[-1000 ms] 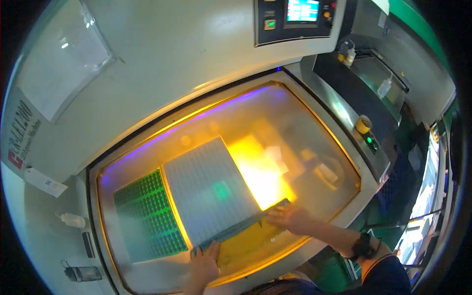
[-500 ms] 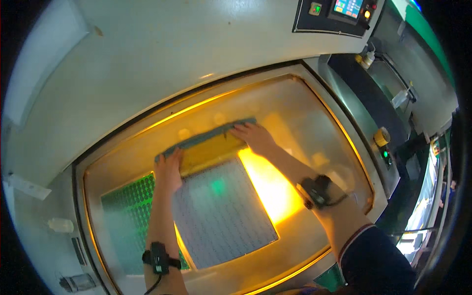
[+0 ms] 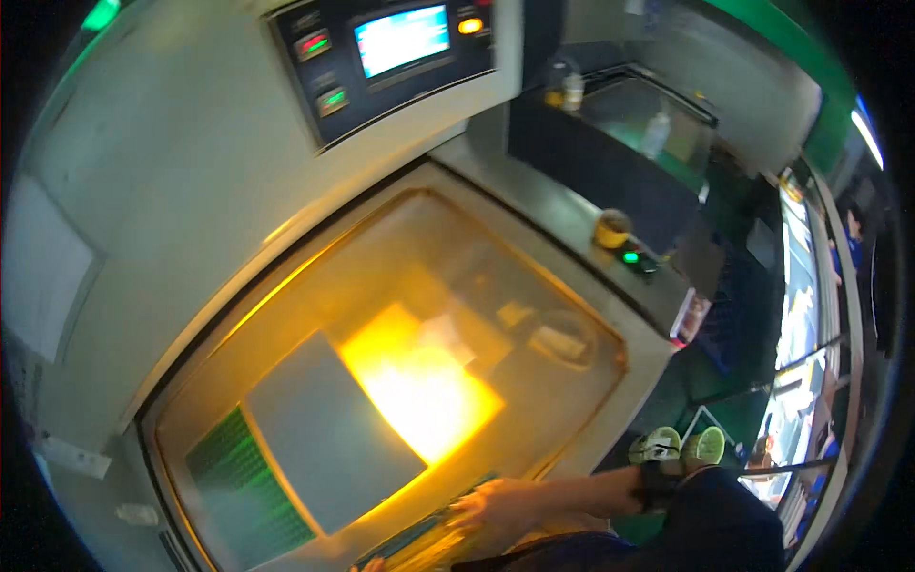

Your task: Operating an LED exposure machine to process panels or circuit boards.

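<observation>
My right hand [image 3: 491,505] is closed on a long squeegee-like bar [image 3: 419,534] with a grey-green edge and a yellow strip, at the lower edge of the view. At the bar's left end only a bit of my left hand [image 3: 372,565] shows, its fingers against the bar. Beyond the bar, a flat grey panel [image 3: 334,434] lies on the glass-like bed of a framed machine. Left of it is a green patterned panel [image 3: 248,491]. Bright yellow light [image 3: 424,396] shines up to the right of the grey panel. Motion blurs the bar and hands.
A metal frame [image 3: 519,205] borders the bed. Behind it stands a pale machine wall with a control panel [image 3: 391,48] and lit screen. To the right are a roll of yellow tape [image 3: 612,229], a lit green button [image 3: 631,257], bottles [image 3: 572,92] and pale green bins [image 3: 705,445].
Both hands have drawn the bar off the far edge of the grey panel, toward me and down to the lower edge. My view has swung right, and my left arm has left it.
</observation>
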`<state>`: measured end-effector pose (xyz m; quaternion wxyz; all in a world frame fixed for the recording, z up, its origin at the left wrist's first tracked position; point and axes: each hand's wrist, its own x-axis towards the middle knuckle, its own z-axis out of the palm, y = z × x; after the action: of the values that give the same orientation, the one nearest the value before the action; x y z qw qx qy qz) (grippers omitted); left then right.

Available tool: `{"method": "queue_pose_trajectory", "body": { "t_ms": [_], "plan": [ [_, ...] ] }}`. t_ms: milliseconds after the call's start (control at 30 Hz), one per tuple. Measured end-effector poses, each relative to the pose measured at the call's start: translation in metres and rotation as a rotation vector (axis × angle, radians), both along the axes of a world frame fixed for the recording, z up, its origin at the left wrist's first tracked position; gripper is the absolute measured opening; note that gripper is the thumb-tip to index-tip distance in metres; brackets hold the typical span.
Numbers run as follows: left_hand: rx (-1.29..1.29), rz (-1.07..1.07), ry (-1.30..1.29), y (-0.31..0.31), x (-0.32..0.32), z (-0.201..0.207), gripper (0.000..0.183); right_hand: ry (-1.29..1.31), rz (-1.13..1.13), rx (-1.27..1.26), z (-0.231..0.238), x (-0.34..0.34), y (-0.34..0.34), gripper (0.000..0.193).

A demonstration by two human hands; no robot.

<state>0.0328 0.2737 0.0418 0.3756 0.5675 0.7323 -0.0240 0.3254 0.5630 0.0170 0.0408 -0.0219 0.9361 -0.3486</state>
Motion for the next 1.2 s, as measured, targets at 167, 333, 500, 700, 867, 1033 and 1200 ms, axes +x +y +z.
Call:
{"method": "queue_pose_trajectory", "body": {
  "t_ms": [167, 333, 500, 700, 867, 1033, 1200],
  "plan": [
    [-0.041, 0.047, 0.052, 0.000, -0.003, 0.004, 0.081, 0.002, -0.993, 0.306, -0.016, 0.138, 0.217, 0.077],
    [-0.059, 0.054, 0.109, 0.022, 0.013, 0.004, 0.083, -0.280, -1.693, 0.532, -0.007, 0.283, 0.298, 0.102],
    [-0.049, 0.077, 0.136, 0.022, 0.021, 0.001, 0.085, -0.479, -1.867, 0.447, 0.013, 0.264, 0.286, 0.110],
    [0.044, 0.104, 0.148, -0.007, 0.022, -0.016, 0.086, -0.568, -1.848, 0.596, 0.009, 0.233, 0.285, 0.095],
    [0.169, -0.020, 0.309, -0.030, 0.043, -0.023, 0.093, 0.073, -0.605, -0.261, 0.014, 0.106, 0.139, 0.065],
    [0.033, 0.030, 0.236, -0.019, 0.057, 0.002, 0.096, -0.019, 0.093, 0.469, -0.008, 0.038, -0.027, 0.066],
    [0.058, -0.096, 0.430, 0.013, -0.046, -0.012, 0.086, -0.062, -0.122, 0.445, -0.001, -0.065, -0.017, 0.052]
  ]
}}
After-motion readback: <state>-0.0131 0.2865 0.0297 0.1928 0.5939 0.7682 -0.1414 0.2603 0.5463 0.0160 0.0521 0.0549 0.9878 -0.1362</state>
